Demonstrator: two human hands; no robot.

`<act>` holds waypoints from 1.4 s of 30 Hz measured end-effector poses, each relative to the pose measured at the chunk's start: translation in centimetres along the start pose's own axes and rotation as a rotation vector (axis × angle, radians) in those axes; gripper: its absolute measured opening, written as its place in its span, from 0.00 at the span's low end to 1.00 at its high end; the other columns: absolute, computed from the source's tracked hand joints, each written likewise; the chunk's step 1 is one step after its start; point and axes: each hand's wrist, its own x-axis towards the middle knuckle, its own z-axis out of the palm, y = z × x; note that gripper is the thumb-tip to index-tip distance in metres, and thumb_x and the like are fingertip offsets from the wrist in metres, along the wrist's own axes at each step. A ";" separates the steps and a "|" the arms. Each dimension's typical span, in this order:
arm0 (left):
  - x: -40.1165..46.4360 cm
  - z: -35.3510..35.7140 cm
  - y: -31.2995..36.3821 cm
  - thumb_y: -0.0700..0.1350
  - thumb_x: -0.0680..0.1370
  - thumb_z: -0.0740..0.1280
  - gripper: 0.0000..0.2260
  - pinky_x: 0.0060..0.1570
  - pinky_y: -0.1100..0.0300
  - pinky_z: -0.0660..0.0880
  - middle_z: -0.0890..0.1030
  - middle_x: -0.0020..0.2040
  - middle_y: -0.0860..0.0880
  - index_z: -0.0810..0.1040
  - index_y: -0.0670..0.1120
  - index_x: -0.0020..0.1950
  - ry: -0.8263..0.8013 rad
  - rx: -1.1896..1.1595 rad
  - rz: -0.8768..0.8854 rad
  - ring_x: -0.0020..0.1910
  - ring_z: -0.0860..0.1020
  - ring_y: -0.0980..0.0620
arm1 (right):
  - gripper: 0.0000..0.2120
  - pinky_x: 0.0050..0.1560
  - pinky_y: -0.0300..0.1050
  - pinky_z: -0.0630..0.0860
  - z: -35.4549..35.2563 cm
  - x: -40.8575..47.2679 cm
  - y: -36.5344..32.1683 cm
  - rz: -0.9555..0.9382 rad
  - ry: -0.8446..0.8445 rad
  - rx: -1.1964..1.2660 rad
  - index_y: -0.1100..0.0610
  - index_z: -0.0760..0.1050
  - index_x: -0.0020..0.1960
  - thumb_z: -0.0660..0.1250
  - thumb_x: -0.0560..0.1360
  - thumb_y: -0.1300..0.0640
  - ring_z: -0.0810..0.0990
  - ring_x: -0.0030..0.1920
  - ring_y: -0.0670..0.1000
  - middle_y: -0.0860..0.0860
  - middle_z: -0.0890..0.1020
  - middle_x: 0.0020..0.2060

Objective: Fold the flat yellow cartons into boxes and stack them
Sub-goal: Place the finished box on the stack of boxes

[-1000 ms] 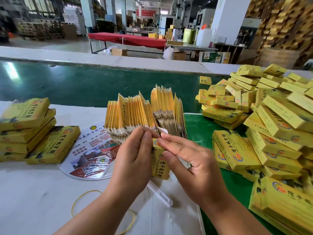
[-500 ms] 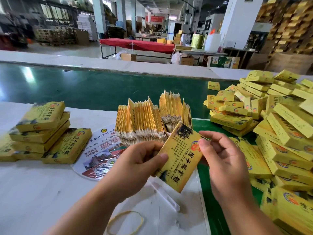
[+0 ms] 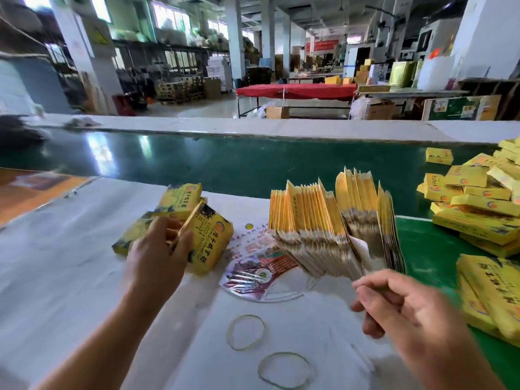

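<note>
My left hand (image 3: pixel 157 254) grips a folded yellow box (image 3: pixel 209 240) by its near edge and holds it against the small stack of finished boxes (image 3: pixel 180 199) on the white table, left of centre. My right hand (image 3: pixel 408 311) hovers low at the right with loosely curled fingers and holds nothing; it is blurred. Just beyond its fingertips stands the fanned bundle of flat yellow cartons (image 3: pixel 323 220), upright on edge.
A heap of folded yellow boxes (image 3: pixel 478 204) lies on the green mat at the right, with more boxes (image 3: pixel 495 291) at the lower right. A round printed fan (image 3: pixel 259 266) lies under the bundle. Two rubber bands (image 3: pixel 246 332) lie near me. The green conveyor belt (image 3: pixel 225 161) runs behind.
My left hand has carried the folded box leftward to the small stack. My right hand let go of it and dropped near the flat cartons. My view swung left.
</note>
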 end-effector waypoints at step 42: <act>-5.1 3.9 11.7 0.57 0.70 0.65 0.13 0.45 0.56 0.70 0.76 0.45 0.55 0.78 0.50 0.48 -0.103 -0.020 0.523 0.46 0.74 0.51 | 0.36 0.69 0.50 0.69 -3.1 2.8 3.8 0.145 0.470 -0.569 0.55 0.59 0.78 0.71 0.75 0.54 0.68 0.72 0.52 0.52 0.68 0.73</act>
